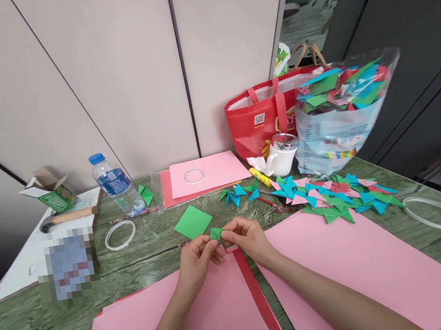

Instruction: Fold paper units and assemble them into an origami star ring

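Note:
Between my two hands is a small folded piece of green paper [215,234], held above the far edge of a stack of pink paper [209,306]. My left hand [197,258] pinches its left side with thumb and forefinger. From the right, my right hand [251,239] grips the opposite side the same way. Just beyond my left hand a flat green paper square [193,221] lies on the table. Several folded blue and green paper pieces [238,193] sit beyond my right hand.
To the right lie more pink sheets [345,268], a pile of folded paper pieces [334,194] and a white ring [434,213]. A white mug [281,156], red bag [245,125] and filled plastic bag [336,130] stand behind. At left are a water bottle [117,187] and hammer [69,215].

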A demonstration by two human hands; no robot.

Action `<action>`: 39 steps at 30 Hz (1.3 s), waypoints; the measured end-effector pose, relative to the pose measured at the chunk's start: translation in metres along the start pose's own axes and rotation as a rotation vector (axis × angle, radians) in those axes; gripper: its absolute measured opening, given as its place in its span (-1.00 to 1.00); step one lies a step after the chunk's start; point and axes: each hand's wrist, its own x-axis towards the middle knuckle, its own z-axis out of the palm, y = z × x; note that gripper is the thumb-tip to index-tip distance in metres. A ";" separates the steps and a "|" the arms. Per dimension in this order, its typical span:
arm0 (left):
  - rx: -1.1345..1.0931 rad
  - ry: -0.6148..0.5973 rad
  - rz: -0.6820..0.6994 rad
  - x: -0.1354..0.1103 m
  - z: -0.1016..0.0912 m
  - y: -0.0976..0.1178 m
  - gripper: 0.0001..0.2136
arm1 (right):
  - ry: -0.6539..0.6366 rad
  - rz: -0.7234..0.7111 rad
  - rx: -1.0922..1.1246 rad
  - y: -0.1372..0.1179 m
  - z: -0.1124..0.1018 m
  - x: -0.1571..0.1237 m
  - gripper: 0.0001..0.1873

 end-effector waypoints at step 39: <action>0.108 -0.190 -0.147 -0.003 0.003 -0.008 -0.69 | -0.062 -0.056 -0.284 0.004 0.004 -0.005 -0.75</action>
